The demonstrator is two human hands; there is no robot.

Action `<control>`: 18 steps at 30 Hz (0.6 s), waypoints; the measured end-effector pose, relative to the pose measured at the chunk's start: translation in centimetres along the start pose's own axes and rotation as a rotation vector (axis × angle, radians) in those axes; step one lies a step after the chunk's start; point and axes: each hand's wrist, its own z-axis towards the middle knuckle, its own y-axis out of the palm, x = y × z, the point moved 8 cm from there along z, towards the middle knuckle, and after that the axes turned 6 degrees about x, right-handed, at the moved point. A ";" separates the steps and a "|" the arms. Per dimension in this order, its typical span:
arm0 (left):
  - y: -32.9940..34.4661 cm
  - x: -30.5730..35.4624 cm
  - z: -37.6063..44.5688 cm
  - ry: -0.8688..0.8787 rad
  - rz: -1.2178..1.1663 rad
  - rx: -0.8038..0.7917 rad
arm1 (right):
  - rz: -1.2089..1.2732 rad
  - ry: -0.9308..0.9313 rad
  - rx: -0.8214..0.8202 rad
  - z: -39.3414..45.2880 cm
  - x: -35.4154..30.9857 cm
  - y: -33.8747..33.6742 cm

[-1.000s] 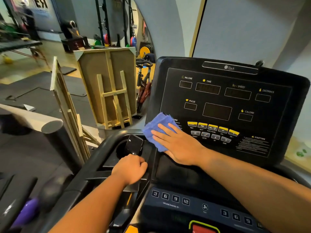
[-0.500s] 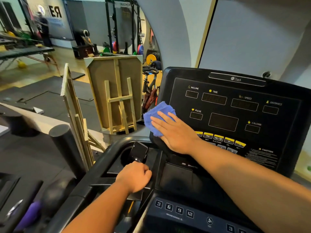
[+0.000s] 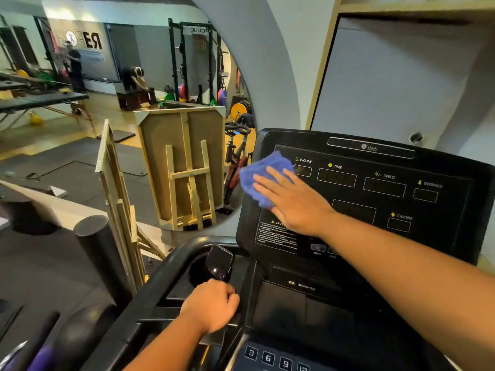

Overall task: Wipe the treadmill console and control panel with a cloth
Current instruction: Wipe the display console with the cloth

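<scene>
The black treadmill console (image 3: 380, 199) fills the right half of the view, with dark display windows marked INCLINE, TIME, SPEED, DISTANCE and CALORIE. My right hand (image 3: 292, 202) lies flat with straight fingers on a crumpled blue cloth (image 3: 261, 175), pressing it against the console's upper left corner beside the INCLINE window. My left hand (image 3: 211, 306) is curled in a fist on the left handlebar frame, below the cup holder. A lower control panel (image 3: 270, 357) with number keys 3, 6, 9, 12 shows at the bottom edge.
A dark phone (image 3: 218, 263) stands tilted in the cup holder just above my left hand. Wooden easels and a board (image 3: 184, 167) lean left of the console. A black foam roller (image 3: 96, 247) stands beyond the handrail. People and weight racks are far off.
My right hand has slid the blue cloth upward along the console's left side, from beside the yellow buttons to the upper left corner. My left hand kept its place.
</scene>
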 end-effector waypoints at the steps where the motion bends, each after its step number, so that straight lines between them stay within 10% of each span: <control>1: 0.0 0.1 0.0 0.001 0.001 0.000 | -0.002 0.081 0.038 1.7 2.0 -1.3; 7: -0.2 -0.1 0.0 -0.005 0.001 -0.001 | -0.011 0.348 0.168 3.9 3.6 -2.5; 18: -0.5 0.2 0.0 0.011 0.006 0.011 | -0.040 -0.245 -0.083 -1.0 -4.0 2.0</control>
